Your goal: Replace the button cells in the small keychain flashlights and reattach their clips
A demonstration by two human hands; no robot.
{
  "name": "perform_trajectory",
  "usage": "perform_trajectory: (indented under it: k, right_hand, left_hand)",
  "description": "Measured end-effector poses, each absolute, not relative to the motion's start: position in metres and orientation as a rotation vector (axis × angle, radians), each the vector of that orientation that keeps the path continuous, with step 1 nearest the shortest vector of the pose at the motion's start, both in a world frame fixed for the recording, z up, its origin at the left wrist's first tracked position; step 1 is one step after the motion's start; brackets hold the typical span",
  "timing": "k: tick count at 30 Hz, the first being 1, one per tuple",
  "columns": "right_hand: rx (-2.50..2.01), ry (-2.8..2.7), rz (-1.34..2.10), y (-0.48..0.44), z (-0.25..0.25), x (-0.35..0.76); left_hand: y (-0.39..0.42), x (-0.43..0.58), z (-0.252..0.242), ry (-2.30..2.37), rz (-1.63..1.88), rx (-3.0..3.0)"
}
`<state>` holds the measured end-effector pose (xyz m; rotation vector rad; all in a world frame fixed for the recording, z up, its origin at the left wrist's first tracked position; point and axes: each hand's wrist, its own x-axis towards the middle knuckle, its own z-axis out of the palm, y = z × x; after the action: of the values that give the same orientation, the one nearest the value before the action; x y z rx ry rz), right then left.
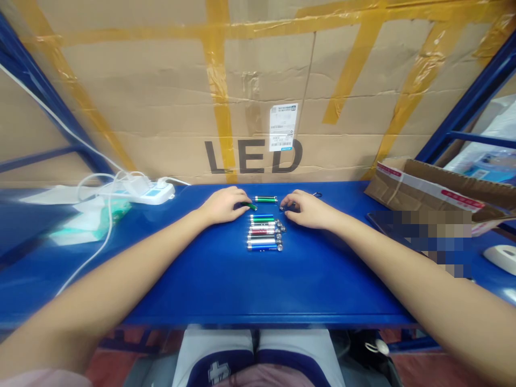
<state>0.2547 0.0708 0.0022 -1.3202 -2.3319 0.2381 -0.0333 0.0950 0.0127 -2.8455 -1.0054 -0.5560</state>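
My left hand is closed around a short green metal tube, which looks like a penlight body; its right end sticks out from my fingertips. Across from it, the fingers of my right hand pinch a small silver piece, perhaps an end cap. Just behind the gap between both hands lies a green penlight. Closer to me, several penlights lie side by side in a row, among them a red one and, nearest me, a blue one. Their silver ends point right.
A large taped cardboard box walls off the back of the blue table. On the left are a white power strip, cables and a plastic bag. An open carton stands at the right, near a white rounded object.
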Motion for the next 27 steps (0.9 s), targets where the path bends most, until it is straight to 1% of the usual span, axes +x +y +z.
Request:
perform_trajectory:
  k: [8, 20, 23, 27]
  right_hand:
    - [-1.217, -2.306, 0.306, 0.076, -0.006, 0.251]
    - [-1.117, -2.331, 0.353, 0.07, -0.007, 0.245]
    - [-1.136, -2.263, 0.292, 0.071, -0.009, 0.246]
    - [-1.264, -2.128, 0.091, 0.071, -0.01, 0.243]
  left_hand:
    - [0.092, -0.02, 0.007, -1.086, -0.876, -3.027]
    - [0.091, -0.015, -0.004, -1.254, -1.048, -3.176]
    - [0.09, -0.013, -0.004, -1.227, -1.073, -3.18]
    - [0.087, -0.012, -0.003, -1.203, -1.178, -3.074]
